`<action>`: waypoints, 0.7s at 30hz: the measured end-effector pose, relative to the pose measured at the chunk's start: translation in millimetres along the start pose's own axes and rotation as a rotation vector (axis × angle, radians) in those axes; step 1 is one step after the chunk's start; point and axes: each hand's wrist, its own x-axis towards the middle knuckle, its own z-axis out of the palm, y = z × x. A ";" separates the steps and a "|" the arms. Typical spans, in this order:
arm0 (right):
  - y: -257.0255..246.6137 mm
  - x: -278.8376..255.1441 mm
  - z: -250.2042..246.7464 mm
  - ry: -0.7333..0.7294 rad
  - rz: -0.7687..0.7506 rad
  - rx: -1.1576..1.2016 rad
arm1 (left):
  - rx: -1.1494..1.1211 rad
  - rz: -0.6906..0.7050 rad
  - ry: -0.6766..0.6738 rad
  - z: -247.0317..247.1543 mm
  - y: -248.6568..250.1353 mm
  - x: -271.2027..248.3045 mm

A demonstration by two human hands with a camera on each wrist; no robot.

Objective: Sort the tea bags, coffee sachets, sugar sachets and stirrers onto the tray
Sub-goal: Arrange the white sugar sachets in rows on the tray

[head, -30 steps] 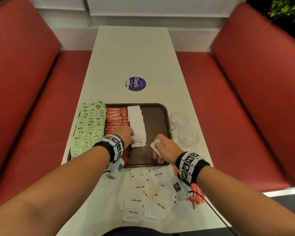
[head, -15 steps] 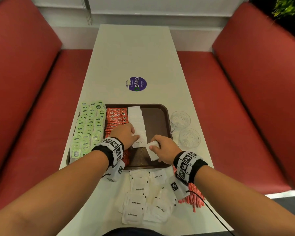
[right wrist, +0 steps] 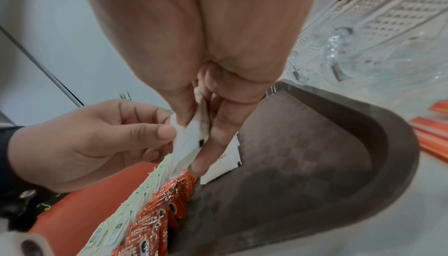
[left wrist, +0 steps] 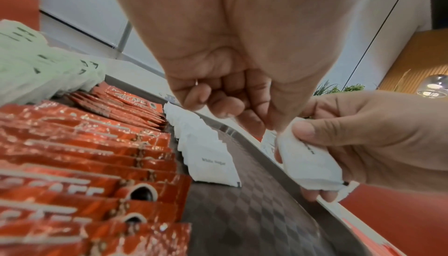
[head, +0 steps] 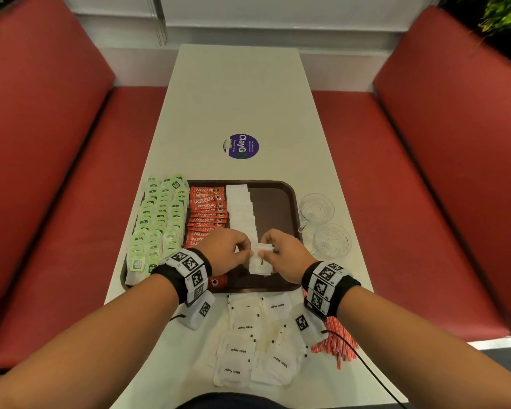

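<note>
Both hands pinched one sugar sachet (head: pixel 260 262) over the tray (head: pixel 281 199), right hand (head: pixel 286 255) gripping it, left hand (head: pixel 224 252) nipping its edge; pulling unevenly could have torn the paper or dropped it crooked across the sugar row (head: pixel 242 211).

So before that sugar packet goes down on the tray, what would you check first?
1. Both hands hold the white sugar sachet: left hand and right hand pinch it. Ok.
2. Sachet lined up with the sugar row: ok.
3. Bare tray floor beside the row: ok.
4. Coffee sachets undisturbed: ok.
5. Only one sachet in the grip: cannot tell.
6. Loose sugar sachets and stirrers sorted: not ok, off the tray.
</note>
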 end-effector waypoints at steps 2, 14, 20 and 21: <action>-1.6 -2.0 0.7 -0.043 0.009 0.087 | -0.005 0.025 0.012 -3.6 -0.1 -1.8; -14.2 -8.4 -7.1 -0.026 0.099 0.065 | -0.075 -0.038 -0.067 -6.1 -3.7 -2.4; -12.9 -10.9 -7.3 0.026 0.111 0.033 | -0.099 -0.022 -0.099 -8.5 -1.4 -2.6; -12.4 -10.3 -6.8 0.031 0.115 0.049 | -0.086 -0.021 -0.119 -8.3 0.3 -2.7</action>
